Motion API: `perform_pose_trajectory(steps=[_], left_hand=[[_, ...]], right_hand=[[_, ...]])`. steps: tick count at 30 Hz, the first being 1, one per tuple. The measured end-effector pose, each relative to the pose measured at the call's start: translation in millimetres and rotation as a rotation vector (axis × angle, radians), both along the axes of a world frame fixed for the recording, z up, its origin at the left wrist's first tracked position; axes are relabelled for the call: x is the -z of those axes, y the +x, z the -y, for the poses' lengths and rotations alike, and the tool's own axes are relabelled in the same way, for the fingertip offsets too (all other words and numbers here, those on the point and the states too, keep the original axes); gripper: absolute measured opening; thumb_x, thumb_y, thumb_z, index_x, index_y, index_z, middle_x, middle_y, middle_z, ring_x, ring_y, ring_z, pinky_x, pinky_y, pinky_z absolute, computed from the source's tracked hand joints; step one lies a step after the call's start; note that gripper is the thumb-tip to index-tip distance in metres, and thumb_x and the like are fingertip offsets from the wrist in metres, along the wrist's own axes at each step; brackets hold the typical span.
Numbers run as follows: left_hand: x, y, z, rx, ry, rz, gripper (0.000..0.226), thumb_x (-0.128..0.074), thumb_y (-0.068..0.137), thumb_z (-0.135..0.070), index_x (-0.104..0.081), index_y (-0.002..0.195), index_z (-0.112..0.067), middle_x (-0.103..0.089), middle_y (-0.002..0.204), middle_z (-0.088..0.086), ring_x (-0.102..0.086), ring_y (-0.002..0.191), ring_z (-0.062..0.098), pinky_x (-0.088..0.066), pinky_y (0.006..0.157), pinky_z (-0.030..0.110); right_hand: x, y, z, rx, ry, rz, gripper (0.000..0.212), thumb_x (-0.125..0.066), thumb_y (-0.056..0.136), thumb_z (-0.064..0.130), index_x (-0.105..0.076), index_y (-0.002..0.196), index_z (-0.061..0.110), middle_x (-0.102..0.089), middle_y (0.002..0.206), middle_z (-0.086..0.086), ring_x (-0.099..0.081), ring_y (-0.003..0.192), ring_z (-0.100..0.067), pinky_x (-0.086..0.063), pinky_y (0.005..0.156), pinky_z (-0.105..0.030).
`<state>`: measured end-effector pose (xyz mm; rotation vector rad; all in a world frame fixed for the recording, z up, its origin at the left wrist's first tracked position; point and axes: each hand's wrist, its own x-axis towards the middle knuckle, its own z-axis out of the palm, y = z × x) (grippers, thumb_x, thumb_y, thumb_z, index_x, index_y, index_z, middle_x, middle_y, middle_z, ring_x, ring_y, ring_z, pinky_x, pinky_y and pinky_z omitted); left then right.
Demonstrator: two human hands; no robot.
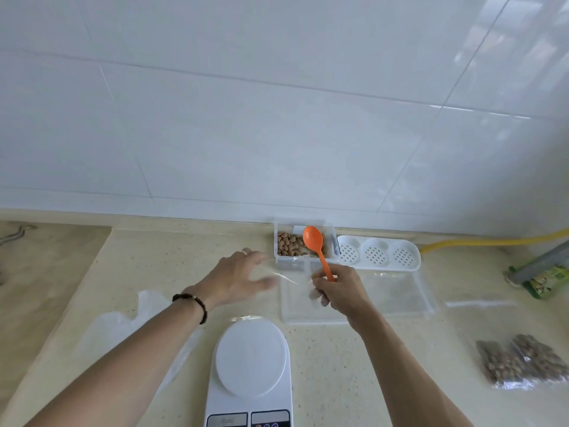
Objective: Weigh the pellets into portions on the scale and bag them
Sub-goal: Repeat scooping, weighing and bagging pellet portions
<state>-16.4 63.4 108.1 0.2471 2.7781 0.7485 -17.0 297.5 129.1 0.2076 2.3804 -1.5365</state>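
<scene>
Left hand [238, 274]: fingers spread wide, palm down, reaching toward a clear empty bag [289, 271] at 1 o'clock of it; whether it has hold of the film cannot be told.
Spare bags [123, 331]: loose clear plastic flat on the counter [338, 365], at 9 o'clock of the scale.
Scale [251, 362]: white, round platter bare, at 6 o'clock of the scene.
Pellets [289, 243]: brown, in a clear tub [277, 238] against the wall, at 12 o'clock of the scale.
Right hand [335, 288]: curled around the handle of an orange spoon [312, 237], bowl raised over the tub.
Clear lid [400, 297]: flat, partly under the right hand.
Perforated tray [378, 257]: white, at 3 o'clock of the tub.
Filled bags [523, 362]: two, at 3 o'clock of the scale.
Handling: pellets probably light, hard and prone to roll, so scoop level; bag film thin, limp and slippery, best pinched at the mouth edge.
</scene>
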Motion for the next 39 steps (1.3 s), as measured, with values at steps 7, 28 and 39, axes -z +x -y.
perform_pose_trajectory(steps=[7,28,39], left_hand=[[11,-4,-49,0.187,-0.150,-0.225,0.135,-0.069,0.055,-0.075,0.008,0.152,-0.020,-0.014,0.158,0.005,-0.007,0.146,0.019,0.002,0.120,0.048],[72,-70,1,-0.153,0.167,-0.328,0.083,-0.075,0.058,-0.054,-0.046,0.128,-0.020,-0.049,0.111,-0.005,-0.050,0.107,0.018,-0.038,0.095,0.036],[85,-93,0,-0.226,0.175,-0.337,0.083,-0.084,0.060,-0.045,-0.048,0.130,-0.018,-0.054,0.117,0.002,-0.055,0.108,0.021,-0.043,0.096,0.043]], right_hand=[[1,-5,17,0.002,-0.046,-0.003,0.010,-0.057,0.086,0.000,-0.066,0.088,0.004,-0.072,0.065,-0.011,-0.052,0.044,-0.011,-0.040,0.044,-0.016],[46,-97,-3,0.006,0.372,0.032,0.027,-0.041,0.084,-0.008,-0.062,0.101,-0.006,-0.061,0.083,-0.020,-0.063,0.069,-0.034,-0.058,0.071,-0.053],[64,-111,-22,0.612,0.084,-0.155,0.013,-0.060,0.093,0.010,-0.058,0.085,0.020,-0.072,0.066,0.003,-0.074,0.071,-0.018,-0.060,0.079,-0.046]])
